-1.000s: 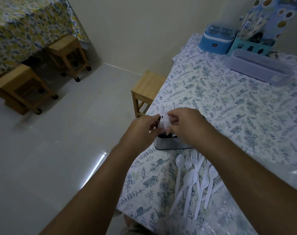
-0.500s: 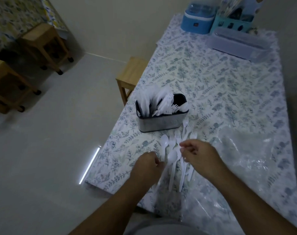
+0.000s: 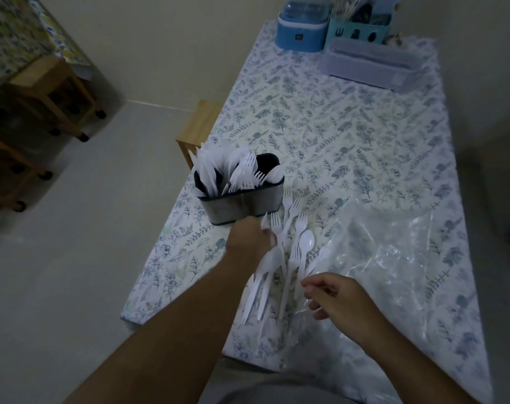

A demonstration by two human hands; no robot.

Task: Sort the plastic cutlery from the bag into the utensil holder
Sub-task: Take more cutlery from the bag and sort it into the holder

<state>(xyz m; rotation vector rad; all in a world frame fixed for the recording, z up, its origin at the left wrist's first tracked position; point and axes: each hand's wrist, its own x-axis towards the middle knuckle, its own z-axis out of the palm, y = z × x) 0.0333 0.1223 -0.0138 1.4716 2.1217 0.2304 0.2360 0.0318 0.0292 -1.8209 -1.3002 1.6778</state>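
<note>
A dark grey utensil holder [image 3: 242, 207] stands near the table's left edge, its compartments full of white plastic knives, forks and spoons. Just in front of it, loose white forks and spoons [image 3: 291, 252] lie fanned out on the floral tablecloth. My left hand [image 3: 248, 239] is at the holder's front, fingers curled round a white plastic piece whose tip pokes out above the knuckles. My right hand [image 3: 338, 298] hovers over the cutlery handles with loosely curled fingers and holds nothing. A crumpled clear plastic bag [image 3: 399, 258] lies to the right.
At the table's far end stand a blue lidded container [image 3: 301, 32], a teal caddy [image 3: 358, 32] and a clear lidded box [image 3: 367, 67]. A wooden stool [image 3: 199, 129] sits by the table's left edge. Further wooden stools [image 3: 52, 91] stand on the floor at left.
Both hands came back from the holder to the loose pile. My left hand then took up a white piece and rose toward the holder; my right hand drew back toward me.
</note>
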